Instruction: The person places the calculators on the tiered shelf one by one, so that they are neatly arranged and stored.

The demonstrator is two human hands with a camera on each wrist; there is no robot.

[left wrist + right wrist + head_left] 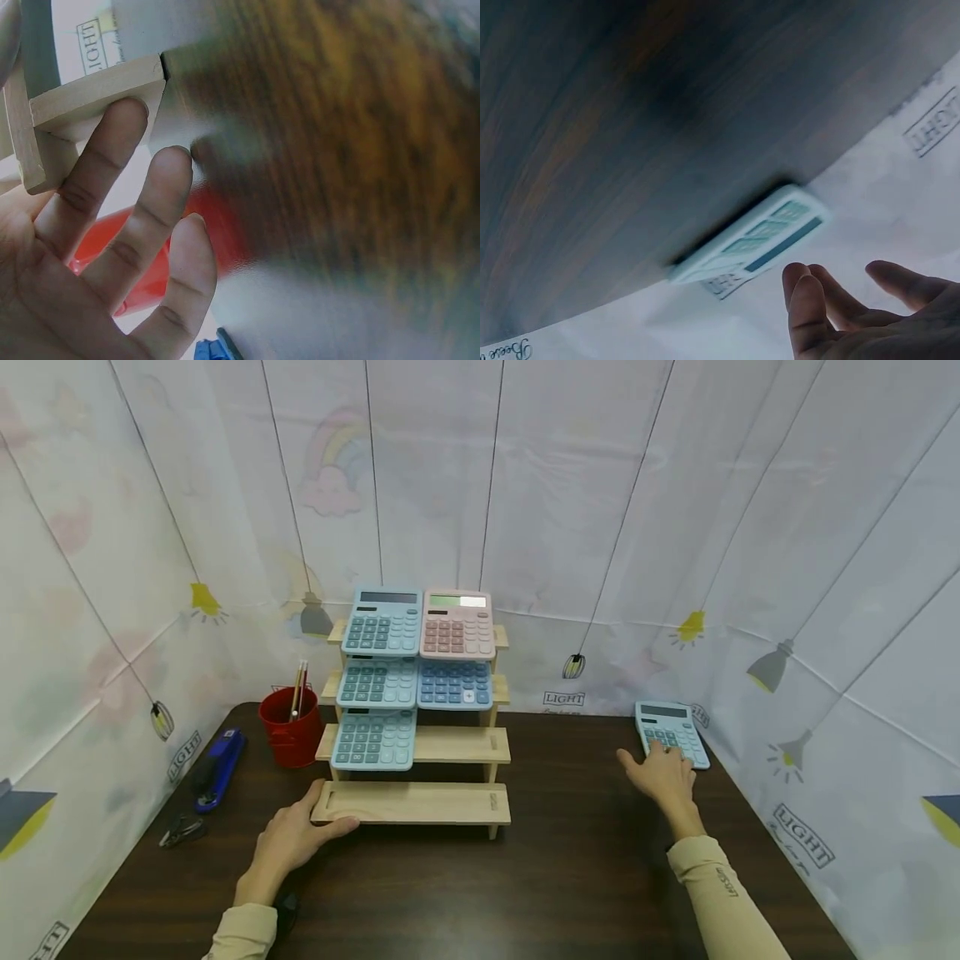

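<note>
My left hand (288, 837) holds the left end of the lowest shelf of a stepped wooden rack (420, 802), with the thumb along its front edge. In the left wrist view, fingers (166, 187) stand loosely bent beside the wood. Light blue calculators (375, 739) fill the rack's left column; a pink one (458, 625) and a darker blue one (454, 685) sit on the right. Over at the table's far right, my right hand (663, 777) hovers at another light blue calculator (678, 724), its fingers spread. The right wrist view shows a gap between fingertips and calculator (754, 236).
Left of the rack stands a red bucket (288, 739) with pencils (298, 687). A blue stapler (220, 768) and a small dark item (182, 831) lie near the left table edge. Printed white cloth (570, 527) surrounds the dark table (570, 843).
</note>
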